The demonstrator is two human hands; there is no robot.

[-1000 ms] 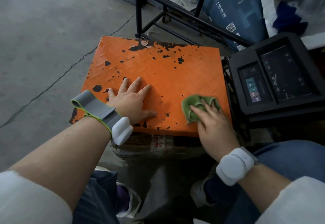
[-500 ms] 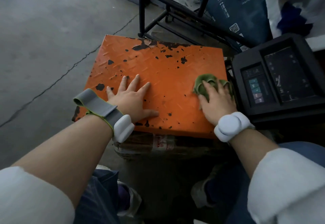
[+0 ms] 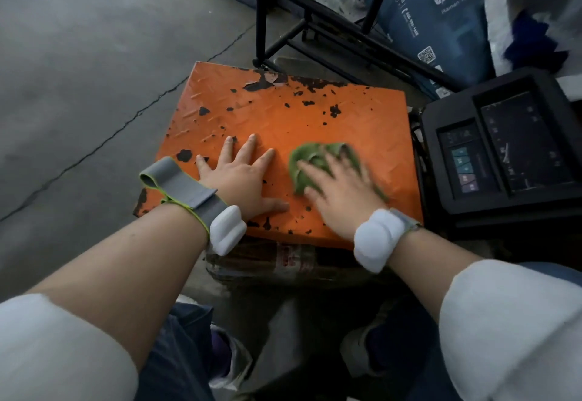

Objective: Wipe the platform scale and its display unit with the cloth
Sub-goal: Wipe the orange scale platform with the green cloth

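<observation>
Sliding leftward from the platform's [image 3: 315, 117] right edge, right hand [image 3: 343, 199] presses cloth [image 3: 310, 161].

Crumpled green cloth [image 3: 318, 161] on chipped orange platform scale [image 3: 283, 117]

grey concrete floor [image 3: 94, 54] with a long crack. a black metal rack [image 3: 315, 32] stands behind, beside a dark blue printed bag [image 3: 441, 16].

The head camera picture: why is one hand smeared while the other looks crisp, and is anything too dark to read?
Head view: the right hand and green cloth are motion-blurred, likely mid-wipe; the left hand, flat on the orange platform, is sharp. Head view: the display unit lies in dim light, its screen markings unreadable. Head view: wide-angle bending at the edges.
</observation>
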